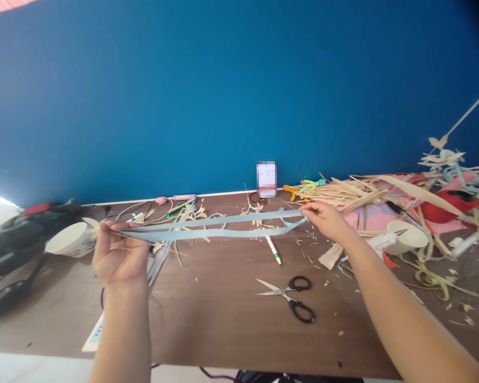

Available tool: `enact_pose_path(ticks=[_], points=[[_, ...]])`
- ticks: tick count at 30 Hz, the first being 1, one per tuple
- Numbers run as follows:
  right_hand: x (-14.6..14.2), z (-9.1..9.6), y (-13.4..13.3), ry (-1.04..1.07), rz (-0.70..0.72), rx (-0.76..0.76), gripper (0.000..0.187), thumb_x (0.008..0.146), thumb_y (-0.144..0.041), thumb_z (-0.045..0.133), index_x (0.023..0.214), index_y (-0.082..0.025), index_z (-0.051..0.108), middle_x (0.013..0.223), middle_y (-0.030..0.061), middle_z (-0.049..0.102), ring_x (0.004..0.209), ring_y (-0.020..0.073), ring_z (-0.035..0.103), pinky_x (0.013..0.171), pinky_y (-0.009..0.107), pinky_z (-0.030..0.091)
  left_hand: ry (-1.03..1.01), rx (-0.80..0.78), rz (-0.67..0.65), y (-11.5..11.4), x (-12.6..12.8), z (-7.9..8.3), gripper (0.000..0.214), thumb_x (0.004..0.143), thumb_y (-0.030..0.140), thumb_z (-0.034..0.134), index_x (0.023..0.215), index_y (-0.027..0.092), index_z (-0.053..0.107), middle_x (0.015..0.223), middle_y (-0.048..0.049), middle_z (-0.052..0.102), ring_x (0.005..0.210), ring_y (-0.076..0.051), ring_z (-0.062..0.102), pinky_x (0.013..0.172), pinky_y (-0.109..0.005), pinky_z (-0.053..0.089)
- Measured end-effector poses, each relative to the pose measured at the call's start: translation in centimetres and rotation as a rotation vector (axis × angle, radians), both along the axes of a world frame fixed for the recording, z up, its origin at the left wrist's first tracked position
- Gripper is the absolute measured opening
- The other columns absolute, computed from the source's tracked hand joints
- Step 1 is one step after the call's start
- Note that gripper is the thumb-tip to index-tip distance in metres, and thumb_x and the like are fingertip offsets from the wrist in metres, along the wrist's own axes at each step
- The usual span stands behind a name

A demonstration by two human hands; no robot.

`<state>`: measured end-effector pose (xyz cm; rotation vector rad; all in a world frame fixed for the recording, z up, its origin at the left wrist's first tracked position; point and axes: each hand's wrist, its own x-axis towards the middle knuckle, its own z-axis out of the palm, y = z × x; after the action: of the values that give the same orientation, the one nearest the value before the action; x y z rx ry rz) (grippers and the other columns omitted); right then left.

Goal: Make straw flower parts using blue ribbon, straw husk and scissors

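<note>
A long light-blue ribbon [223, 233] stretches above the table in two strands between my hands. My left hand [122, 252] pinches its left end, where a pale leaf-like piece [91, 226] sticks out by the fingertips. At the other end, my right hand [323, 221] grips the ribbon between thumb and fingers, and a short stretch curls back beneath it. Below the ribbon lie black-handled scissors [285, 292], blades spread apart. A white marker with a green end [274, 250] rests on the table between the scissors and the ribbon.
A pile of dried plant strips [343, 194] and a paper cup [409, 236] fill the right side, with a glue gun [383, 242] nearby. Another cup [69, 239] tips over at left beside a black bag [11, 250]. A blue wall [223, 106] rises behind the table [207, 308].
</note>
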<state>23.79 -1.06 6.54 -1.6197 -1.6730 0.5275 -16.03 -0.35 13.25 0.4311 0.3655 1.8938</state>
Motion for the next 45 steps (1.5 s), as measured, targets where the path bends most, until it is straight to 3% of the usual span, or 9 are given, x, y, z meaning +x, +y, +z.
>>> enact_pose_path(ticks=[7, 13, 16, 19, 23, 25, 28, 39, 45], points=[[1.6, 1.3, 0.7, 0.111, -0.12, 0.059, 0.029, 0.075, -0.039, 0.046, 0.084, -0.016, 0.061, 0.073, 0.0043, 0.062, 0.064, 0.0163, 0.055, 0.059, 0.028, 0.042, -0.034, -0.15, 0.189, 0.8, -1.4, 0.2, 0.031, 0.09, 0.018, 0.02, 0.071, 0.014, 0.044, 0.056, 0.0074, 0.057, 0.049, 0.0, 0.054, 0.063, -0.015, 0.045], [1.9, 1.8, 1.7, 0.106, -0.196, 0.096, 0.032, 0.076, -0.04, 0.044, 0.087, -0.016, 0.062, 0.079, 0.0066, 0.065, 0.069, 0.0183, 0.058, 0.063, 0.032, 0.044, -0.031, -0.187, 0.238, 1.3, -2.4, -1.1, 0.029, 0.089, 0.014, 0.024, 0.07, 0.014, 0.046, 0.054, 0.007, 0.059, 0.052, -0.001, 0.054, 0.063, -0.015, 0.045], [1.3, 1.9, 2.3, 0.067, -0.227, 0.118, 0.025, 0.073, -0.035, 0.05, 0.085, -0.017, 0.063, 0.084, 0.0081, 0.065, 0.071, 0.0209, 0.058, 0.067, 0.036, 0.043, 0.003, -0.169, 0.147, 1.3, -1.4, -2.5, 0.028, 0.089, 0.016, 0.028, 0.071, 0.014, 0.049, 0.06, 0.0065, 0.061, 0.055, -0.002, 0.056, 0.065, -0.017, 0.046], [-1.3, 2.1, 2.0, 0.041, -0.197, 0.148, 0.017, 0.069, -0.026, 0.056, 0.082, -0.018, 0.063, 0.088, 0.008, 0.065, 0.078, 0.022, 0.058, 0.073, 0.036, 0.042, 0.077, -0.15, -0.03, 0.6, 1.8, -4.1, 0.027, 0.086, 0.018, 0.033, 0.069, 0.014, 0.055, 0.061, 0.0035, 0.062, 0.056, -0.006, 0.057, 0.067, -0.022, 0.047], [-7.5, 3.0, -0.4, 0.055, 0.027, 0.21, 0.017, 0.075, -0.022, 0.048, 0.083, -0.021, 0.063, 0.084, 0.0029, 0.066, 0.075, 0.0177, 0.059, 0.069, 0.03, 0.043, 0.12, -0.244, -0.374, -1.2, 8.2, -6.0, 0.015, 0.078, 0.016, 0.049, 0.069, 0.013, 0.06, 0.067, -0.0005, 0.064, 0.061, -0.01, 0.06, 0.07, -0.026, 0.047], [-10.3, 3.3, -1.9, 0.123, 0.157, 0.159, 0.016, 0.076, -0.022, 0.048, 0.081, -0.022, 0.063, 0.075, 0.0, 0.067, 0.063, 0.0144, 0.058, 0.059, 0.025, 0.043, 0.077, -0.294, -0.461, -1.9, 10.9, -6.5, 0.013, 0.076, 0.015, 0.052, 0.067, 0.013, 0.062, 0.069, -0.0018, 0.065, 0.064, -0.012, 0.061, 0.074, -0.028, 0.047], [-12.7, 3.3, -3.4, 0.231, 0.273, 0.045, 0.014, 0.075, -0.022, 0.049, 0.076, -0.021, 0.063, 0.071, -0.0015, 0.066, 0.061, 0.0125, 0.058, 0.057, 0.022, 0.043, 0.016, -0.334, -0.509, -2.4, 13.3, -6.8, 0.013, 0.076, 0.015, 0.053, 0.067, 0.014, 0.062, 0.074, -0.0023, 0.066, 0.071, -0.013, 0.062, 0.076, -0.028, 0.047], [-13.8, 1.3, -3.9, 0.207, 0.208, -0.074, 0.011, 0.069, -0.025, 0.055, 0.073, -0.021, 0.063, 0.065, -0.0012, 0.065, 0.056, 0.0124, 0.056, 0.053, 0.022, 0.04, -0.025, -0.387, -0.493, -2.5, 14.2, -6.9, 0.015, 0.078, 0.013, 0.049, 0.07, 0.012, 0.062, 0.078, -0.0053, 0.066, 0.081, -0.015, 0.062, 0.079, -0.028, 0.047], [-13.9, 1.5, -2.7, 0.328, 0.231, -0.019, 0.011, 0.067, -0.023, 0.054, 0.062, -0.018, 0.062, 0.056, -0.0023, 0.058, 0.052, 0.011, 0.049, 0.051, 0.022, 0.036, 0.04, -0.43, -0.533, -2.0, 13.9, -7.5, 0.014, 0.078, 0.014, 0.049, 0.072, 0.012, 0.062, 0.08, -0.0058, 0.066, 0.08, -0.014, 0.062, 0.078, -0.026, 0.046]])
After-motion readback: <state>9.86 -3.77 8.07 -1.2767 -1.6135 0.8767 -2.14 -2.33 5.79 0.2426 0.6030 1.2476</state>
